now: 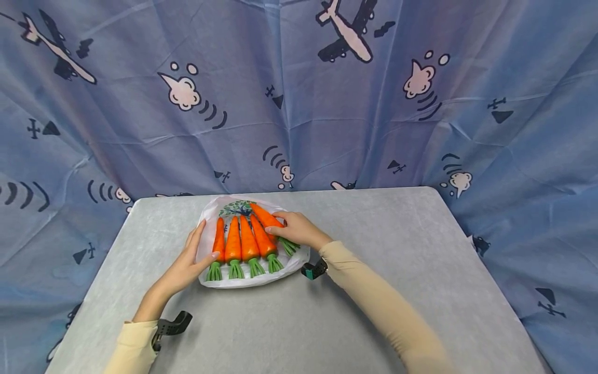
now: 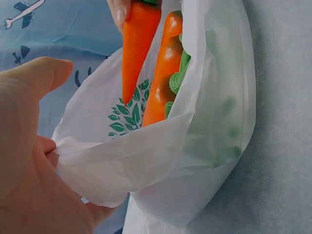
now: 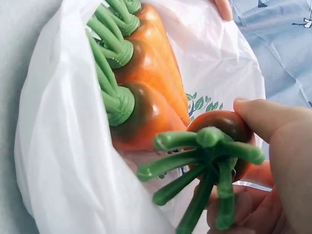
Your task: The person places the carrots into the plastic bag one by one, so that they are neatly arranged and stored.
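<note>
A white plastic bag [image 1: 285,272] with a green leaf print lies on the table, its mouth spread wide. Inside it, several orange carrots [image 1: 249,241] with green stalk ends lie side by side. My right hand [image 1: 299,229] pinches another carrot [image 1: 264,213] near its stalk end, over the bag's right side; its green stalks [image 3: 212,163] face the right wrist camera. My left hand [image 1: 187,262] rests along the bag's left edge, fingers extended against the outside. The left thumb [image 2: 48,73] stands apart from the plastic in the left wrist view, and some left fingers are hidden behind the bag.
A grey table [image 1: 374,234] carries the bag near its far edge. Behind it hangs a blue curtain [image 1: 299,104] printed with planes and clouds. Black camera mounts [image 1: 174,324] sit on both wrists.
</note>
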Available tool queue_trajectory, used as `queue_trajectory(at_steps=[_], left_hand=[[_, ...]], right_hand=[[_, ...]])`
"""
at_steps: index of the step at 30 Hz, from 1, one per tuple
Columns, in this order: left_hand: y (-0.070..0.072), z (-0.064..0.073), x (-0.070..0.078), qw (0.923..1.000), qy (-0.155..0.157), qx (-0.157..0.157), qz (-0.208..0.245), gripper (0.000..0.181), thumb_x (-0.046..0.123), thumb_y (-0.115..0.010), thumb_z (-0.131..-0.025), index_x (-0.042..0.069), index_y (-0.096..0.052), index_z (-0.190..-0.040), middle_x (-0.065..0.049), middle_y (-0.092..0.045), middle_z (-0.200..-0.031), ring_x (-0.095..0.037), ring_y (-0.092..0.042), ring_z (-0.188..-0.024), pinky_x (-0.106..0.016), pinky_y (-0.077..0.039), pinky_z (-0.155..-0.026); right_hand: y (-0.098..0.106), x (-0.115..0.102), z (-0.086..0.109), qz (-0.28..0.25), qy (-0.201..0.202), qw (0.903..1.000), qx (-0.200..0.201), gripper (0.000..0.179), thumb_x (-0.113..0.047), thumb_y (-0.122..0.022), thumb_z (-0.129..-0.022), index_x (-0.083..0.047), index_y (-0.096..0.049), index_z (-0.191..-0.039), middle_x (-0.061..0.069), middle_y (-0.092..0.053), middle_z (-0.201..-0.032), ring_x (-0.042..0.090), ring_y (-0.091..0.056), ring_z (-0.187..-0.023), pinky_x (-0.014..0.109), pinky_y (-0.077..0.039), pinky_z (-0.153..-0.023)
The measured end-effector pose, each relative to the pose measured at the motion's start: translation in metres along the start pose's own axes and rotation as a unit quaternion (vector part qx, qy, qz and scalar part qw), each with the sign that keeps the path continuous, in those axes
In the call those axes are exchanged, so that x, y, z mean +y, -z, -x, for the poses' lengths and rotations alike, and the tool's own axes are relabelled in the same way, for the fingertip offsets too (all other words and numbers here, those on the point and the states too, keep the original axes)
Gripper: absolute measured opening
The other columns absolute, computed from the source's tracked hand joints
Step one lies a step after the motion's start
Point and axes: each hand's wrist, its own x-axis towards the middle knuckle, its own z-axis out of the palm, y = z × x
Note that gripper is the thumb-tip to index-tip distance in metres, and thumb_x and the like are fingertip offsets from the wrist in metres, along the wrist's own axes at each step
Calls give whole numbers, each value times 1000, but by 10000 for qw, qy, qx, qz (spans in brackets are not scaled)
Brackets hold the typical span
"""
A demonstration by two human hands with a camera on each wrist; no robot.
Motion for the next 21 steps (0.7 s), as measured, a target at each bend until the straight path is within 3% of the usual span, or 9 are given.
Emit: queue_trajectory(at_steps=[5,21], left_hand=[[0,0,0,10000,35,3,8,92,32,-61,-98,24,7,-160,-20,1,-166,-49,-9,-150,-75,-16,-113],[0,-1,-2,10000,19,18,-5,93,32,-61,-98,24,7,-160,-20,0,-166,-50,-10,-150,-75,-17,-113]], right_hand=[[-3,1,-3,77,-26,9999,75,62,-47,-61,-95,-13,-50,-145,11,-64,-136,25,-63,-122,42,-48,-108],[-10,7,2,402,131,9991,-52,64,-48,-59,-95,-12,-47,-147,11,-63,-138,25,-62,-124,41,-46,-110]])
